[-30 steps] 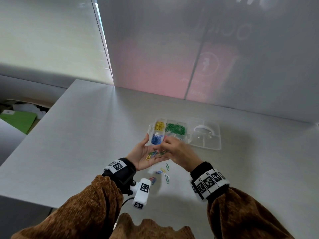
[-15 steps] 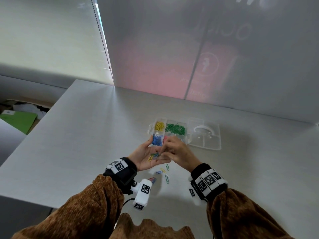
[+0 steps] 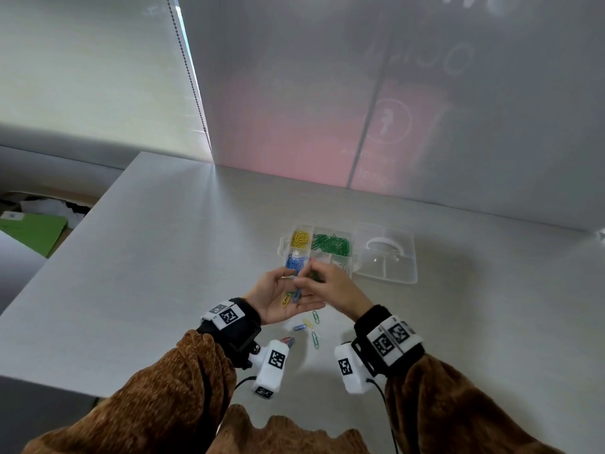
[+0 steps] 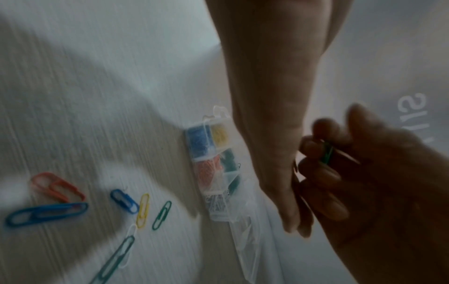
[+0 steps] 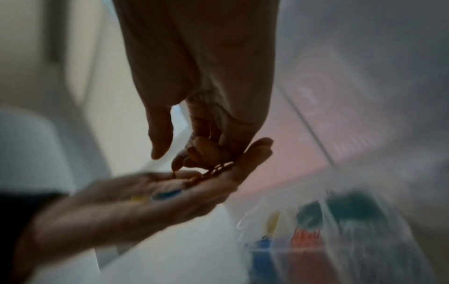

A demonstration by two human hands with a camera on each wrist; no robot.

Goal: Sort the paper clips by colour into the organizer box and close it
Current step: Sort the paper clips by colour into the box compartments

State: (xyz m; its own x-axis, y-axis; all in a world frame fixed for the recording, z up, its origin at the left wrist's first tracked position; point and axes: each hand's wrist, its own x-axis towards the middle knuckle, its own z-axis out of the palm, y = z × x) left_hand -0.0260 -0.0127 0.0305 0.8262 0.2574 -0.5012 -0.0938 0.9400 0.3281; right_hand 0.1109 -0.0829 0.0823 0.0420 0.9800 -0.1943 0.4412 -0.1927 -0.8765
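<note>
Mid-sort: right hand (image 3: 330,285) fingers (image 4: 316,148) pinched on a green clip (image 4: 326,155) above the flat, clip-laden left hand (image 3: 278,298), likely bound next for the organizer box (image 3: 284,245) just beyond.

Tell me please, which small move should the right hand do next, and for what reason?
Probably carry the green clip to the organizer box and drop it in the far compartment with the green clips. The right hand already pinches it above the left hand, whose open palm carries yellow and blue clips, and the lid lies open.
</note>
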